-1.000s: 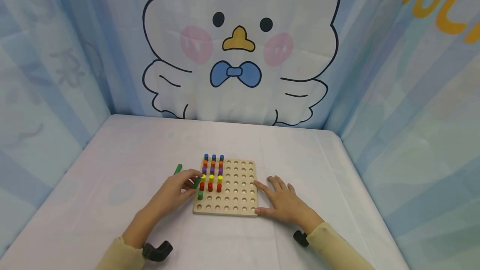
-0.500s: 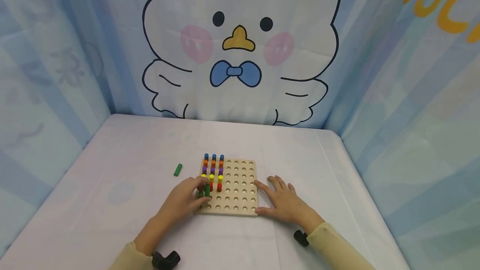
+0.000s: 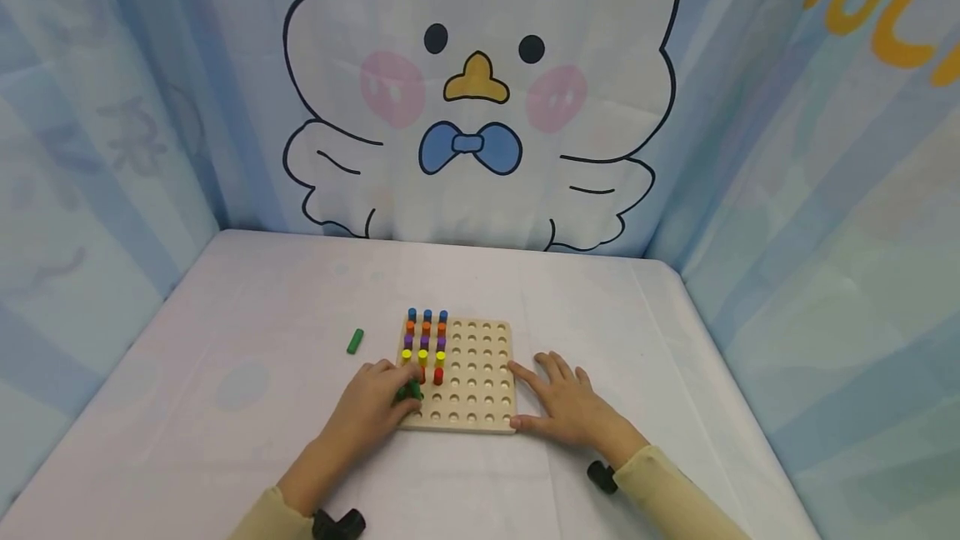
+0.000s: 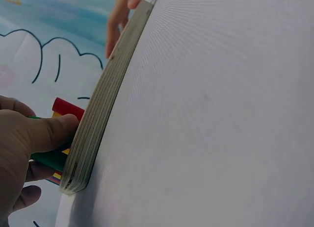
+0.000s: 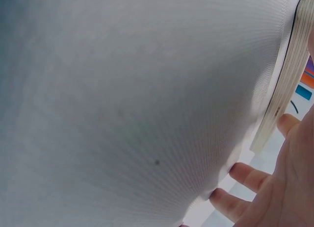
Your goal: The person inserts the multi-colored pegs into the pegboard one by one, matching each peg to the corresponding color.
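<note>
My left hand [image 3: 369,401] pinches a green peg [image 3: 415,390] between thumb and fingers over the left front part of the wooden pegboard [image 3: 480,408]. The peg stands upright, its lower end at the holes in the row in front of the red pegs [image 3: 438,377]. Another green peg, set at the row's left end, is mostly hidden by this hand. In the left wrist view the thumb lies close to the board's edge [image 4: 105,94]. My right hand [image 3: 567,408] is spread flat, with forefinger and thumb touching the board's right side; its other fingers [image 5: 248,177] rest on the cloth.
Rows of blue [image 3: 427,317], orange, purple and yellow pegs [image 3: 423,356] stand behind the red ones on the board's left side. A loose green peg [image 3: 355,342] lies on the white tablecloth [image 3: 285,307] left of the board. A printed curtain [image 3: 480,190] rises behind the table.
My left hand has carried the green peg from the board's left edge rightward over the front rows, turned it upright and lowered it. The right hand has stayed in place.
</note>
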`<state>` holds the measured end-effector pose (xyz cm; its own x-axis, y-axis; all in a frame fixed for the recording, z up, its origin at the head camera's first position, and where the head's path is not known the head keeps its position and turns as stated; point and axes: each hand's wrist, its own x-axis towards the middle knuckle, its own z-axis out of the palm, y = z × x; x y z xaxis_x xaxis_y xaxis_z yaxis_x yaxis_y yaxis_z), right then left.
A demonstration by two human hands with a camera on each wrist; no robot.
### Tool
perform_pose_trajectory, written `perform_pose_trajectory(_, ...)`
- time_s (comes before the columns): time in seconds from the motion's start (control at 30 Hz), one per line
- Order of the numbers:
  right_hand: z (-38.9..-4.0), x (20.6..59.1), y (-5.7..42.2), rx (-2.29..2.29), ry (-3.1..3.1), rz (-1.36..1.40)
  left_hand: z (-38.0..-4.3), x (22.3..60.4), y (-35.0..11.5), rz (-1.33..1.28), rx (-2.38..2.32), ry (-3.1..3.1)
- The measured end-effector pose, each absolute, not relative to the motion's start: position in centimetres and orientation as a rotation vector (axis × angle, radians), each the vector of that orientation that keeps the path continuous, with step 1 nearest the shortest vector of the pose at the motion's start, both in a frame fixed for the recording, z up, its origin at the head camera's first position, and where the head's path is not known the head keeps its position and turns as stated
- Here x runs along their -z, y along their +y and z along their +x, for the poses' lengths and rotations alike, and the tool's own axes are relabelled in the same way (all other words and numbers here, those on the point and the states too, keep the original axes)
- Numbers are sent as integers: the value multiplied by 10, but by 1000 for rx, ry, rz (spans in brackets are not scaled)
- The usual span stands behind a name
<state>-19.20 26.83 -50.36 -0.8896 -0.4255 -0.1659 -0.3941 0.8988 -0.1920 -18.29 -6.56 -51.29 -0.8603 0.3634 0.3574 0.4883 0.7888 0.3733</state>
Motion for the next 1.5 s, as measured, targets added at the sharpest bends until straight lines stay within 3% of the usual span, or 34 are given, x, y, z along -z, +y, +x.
perform_pose_trajectory(1.5, -192, 503, 269, 225, 2866, -628, -182, 512, -62, -748, 610, -2686)
